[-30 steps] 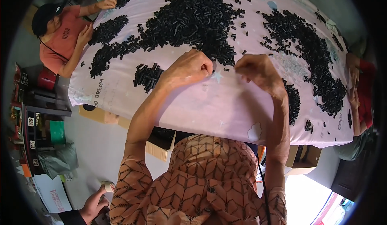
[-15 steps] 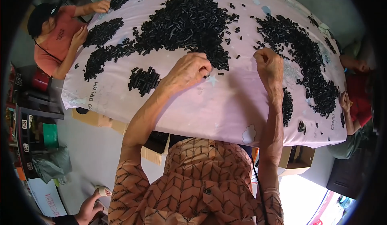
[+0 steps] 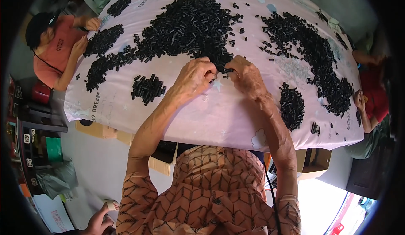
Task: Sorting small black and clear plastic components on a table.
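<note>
A large heap of small black tube-like pieces (image 3: 185,26) lies on the pale pink cloth in front of me. At its near tip, my left hand (image 3: 197,75) is closed, with the dark end of a small black piece (image 3: 211,81) showing beneath its fingers. Just to the right, my right hand (image 3: 248,78) has thumb and forefinger pinched beside the heap's tip. Black pieces lie right at those fingertips, but whether one is gripped is hard to make out. A small gap separates the two hands.
Smaller piles lie on the cloth (image 3: 198,125): one near left (image 3: 147,88), one near right (image 3: 292,106), and a long curved one (image 3: 316,53) farther right. People work at the left (image 3: 59,51) and right (image 3: 375,94) edges. Cardboard boxes (image 3: 314,163) stand below the table.
My right hand has moved left from beside the right-hand pile to the heap's near tip, close to my left hand. At the left, the other person's hand has drawn back from the far pile.
</note>
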{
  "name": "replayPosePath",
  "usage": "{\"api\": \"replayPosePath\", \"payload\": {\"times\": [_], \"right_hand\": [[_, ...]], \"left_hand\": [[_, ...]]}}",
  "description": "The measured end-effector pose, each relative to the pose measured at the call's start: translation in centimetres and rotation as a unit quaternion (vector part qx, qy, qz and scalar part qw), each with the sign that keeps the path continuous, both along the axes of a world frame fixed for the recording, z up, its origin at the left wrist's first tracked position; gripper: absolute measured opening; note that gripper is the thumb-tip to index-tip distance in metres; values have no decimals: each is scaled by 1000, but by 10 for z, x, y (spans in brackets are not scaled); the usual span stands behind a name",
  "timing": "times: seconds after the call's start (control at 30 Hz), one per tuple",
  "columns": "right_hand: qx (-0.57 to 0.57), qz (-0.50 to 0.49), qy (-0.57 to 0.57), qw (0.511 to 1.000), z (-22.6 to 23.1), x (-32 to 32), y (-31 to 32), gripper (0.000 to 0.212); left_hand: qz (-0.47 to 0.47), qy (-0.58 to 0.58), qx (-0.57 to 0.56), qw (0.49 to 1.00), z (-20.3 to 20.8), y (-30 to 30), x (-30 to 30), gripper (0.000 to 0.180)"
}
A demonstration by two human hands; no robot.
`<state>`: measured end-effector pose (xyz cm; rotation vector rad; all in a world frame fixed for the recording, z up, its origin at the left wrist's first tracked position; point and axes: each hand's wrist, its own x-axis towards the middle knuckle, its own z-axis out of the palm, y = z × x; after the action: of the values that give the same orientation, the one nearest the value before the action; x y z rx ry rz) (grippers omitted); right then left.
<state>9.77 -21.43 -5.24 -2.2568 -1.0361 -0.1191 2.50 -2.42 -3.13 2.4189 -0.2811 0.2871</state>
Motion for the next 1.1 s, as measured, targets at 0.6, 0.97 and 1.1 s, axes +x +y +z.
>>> {"api": "replayPosePath", "payload": {"times": [0.6,0.97,1.1], "right_hand": [[264,64,455,848,27,-10,-3,17],[237,90,470,846,22,-21,3,16],[130,208,81,966,14,-38,12,14]], "left_hand": [[-95,-91,-182,974,10,-1,1,21],[-44,74,-437,895,23,20,-2,14],[-39,46,-487,871,31,19,7,12]]}}
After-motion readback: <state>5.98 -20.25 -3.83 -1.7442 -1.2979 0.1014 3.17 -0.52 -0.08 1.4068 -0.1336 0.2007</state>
